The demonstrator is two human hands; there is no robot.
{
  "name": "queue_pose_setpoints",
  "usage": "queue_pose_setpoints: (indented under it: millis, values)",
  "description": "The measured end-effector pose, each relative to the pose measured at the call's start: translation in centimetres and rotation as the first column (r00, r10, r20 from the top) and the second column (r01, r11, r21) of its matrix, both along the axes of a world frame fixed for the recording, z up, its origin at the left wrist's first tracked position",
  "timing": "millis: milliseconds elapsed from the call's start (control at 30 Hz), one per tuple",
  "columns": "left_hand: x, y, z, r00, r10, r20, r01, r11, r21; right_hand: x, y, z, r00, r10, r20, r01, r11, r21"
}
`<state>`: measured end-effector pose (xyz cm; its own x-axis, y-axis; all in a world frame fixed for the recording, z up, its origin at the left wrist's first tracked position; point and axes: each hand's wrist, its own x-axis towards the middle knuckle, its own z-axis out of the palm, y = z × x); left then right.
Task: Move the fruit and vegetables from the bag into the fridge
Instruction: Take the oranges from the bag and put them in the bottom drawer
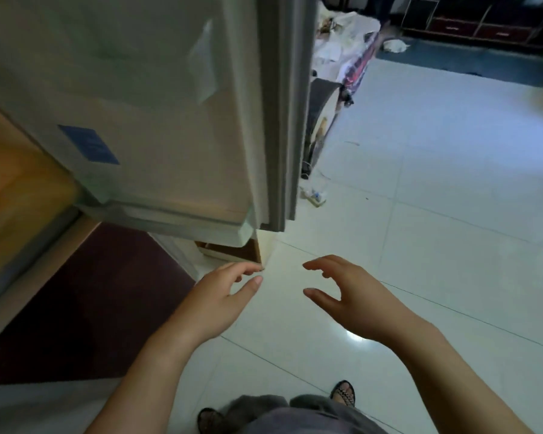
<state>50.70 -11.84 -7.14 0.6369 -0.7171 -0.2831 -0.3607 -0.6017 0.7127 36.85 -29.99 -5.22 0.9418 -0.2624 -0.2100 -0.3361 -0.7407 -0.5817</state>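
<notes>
While both hands hover over the tiled floor (420, 189), the left hand (215, 300) and right hand (355, 300) hold nothing, fingers spread and slightly curled. Fridge door (157, 98) stands open at upper left, above and beyond the left hand. Bag and produce cannot be identified.

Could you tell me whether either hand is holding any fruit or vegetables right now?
No, the left hand and right hand are both open and empty.

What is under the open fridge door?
Under the fridge door lie white floor tiles and a dark mat. A brown-and-white thing shows partly; the rest is covered.
</notes>
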Motion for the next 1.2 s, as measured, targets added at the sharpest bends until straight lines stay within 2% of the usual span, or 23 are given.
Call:
queue_pose_setpoints:
  millis: [200,433,700,867,967,1100,1200]
  values:
    - [-4.4,-11.6,-1.4,0.995,-0.094,-0.034,0.095,0.995,0.017,-6.4,-10.7,-0.8,0.987,-0.162,0.011,0.161,0.986,0.034]
    - [-6.4,-20.9,-0.8,0.992,-0.126,-0.028,0.126,0.992,0.024,-8.6,-19.1,-1.4,0.984,-0.178,-0.023,0.179,0.983,0.049]
    - [-0.6,-28.7,-3.5,0.996,-0.088,-0.026,0.089,0.996,0.030,-1.6,-26.7,-3.0,0.993,-0.100,-0.061,0.105,0.991,0.084]
    - [4.6,-38.8,-5.2,0.989,-0.128,-0.075,0.128,0.992,-0.007,3.0,-34.5,-2.0,0.979,-0.188,-0.078,0.190,0.982,0.019]
    - [8.5,-43.4,-5.0,0.989,-0.130,-0.065,0.129,0.992,-0.011,6.4,-38.3,-1.2,0.978,-0.187,-0.093,0.187,0.982,-0.004]
    - [13.6,-45.9,-4.6,0.996,-0.089,-0.023,0.089,0.996,0.007,12.1,-42.0,-1.1,0.983,-0.176,-0.041,0.176,0.984,-0.022]
    - [15.6,-45.6,-5.2,0.999,0.001,-0.051,0.000,1.000,0.013,15.6,-43.2,-1.6,0.992,-0.100,-0.071,0.100,0.995,-0.001]
